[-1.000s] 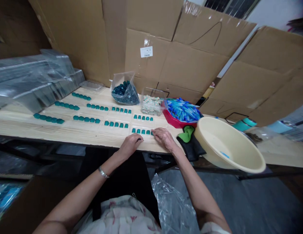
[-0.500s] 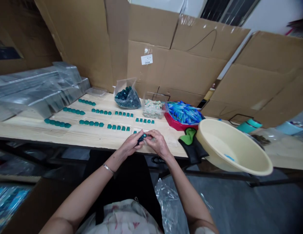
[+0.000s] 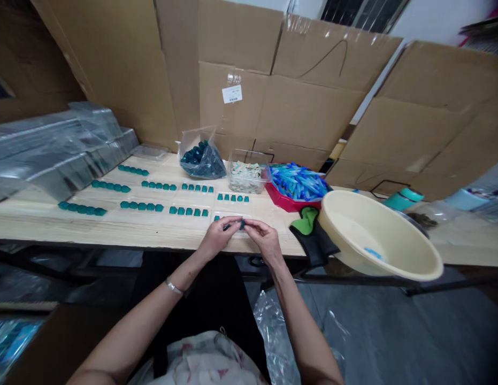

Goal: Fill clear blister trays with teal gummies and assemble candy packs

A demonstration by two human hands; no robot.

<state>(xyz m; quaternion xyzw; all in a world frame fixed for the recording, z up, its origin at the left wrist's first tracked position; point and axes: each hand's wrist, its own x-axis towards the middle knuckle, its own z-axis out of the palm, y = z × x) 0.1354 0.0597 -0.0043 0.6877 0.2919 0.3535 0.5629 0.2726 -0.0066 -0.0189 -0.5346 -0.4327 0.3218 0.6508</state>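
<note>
Near the table's front edge, my left hand (image 3: 219, 235) and my right hand (image 3: 266, 239) meet, fingertips pinched on a small dark teal faceted piece (image 3: 243, 224). More dark teal shows under the left fingers, partly hidden. Just behind my hands is a short row of teal pieces (image 3: 232, 198); another row is mostly covered by my fingers. Further left run several more rows of teal pieces (image 3: 188, 211), some touching end to end, others spaced apart on clear plastic. A clear bag (image 3: 204, 160) of the same dark teal pieces stands at the back.
A clear box (image 3: 247, 174) holds pale bits. Beside it is a red tray (image 3: 281, 200) heaped with blue pointed pieces. A cream basin (image 3: 387, 240) overhangs the front edge at right, next to a black and green cloth item (image 3: 308, 227). Stacked clear plastic boxes (image 3: 72, 155) stand left.
My hands have turned so that both sets of fingertips now meet on a teal piece held between them. The whole view has shifted slightly.
</note>
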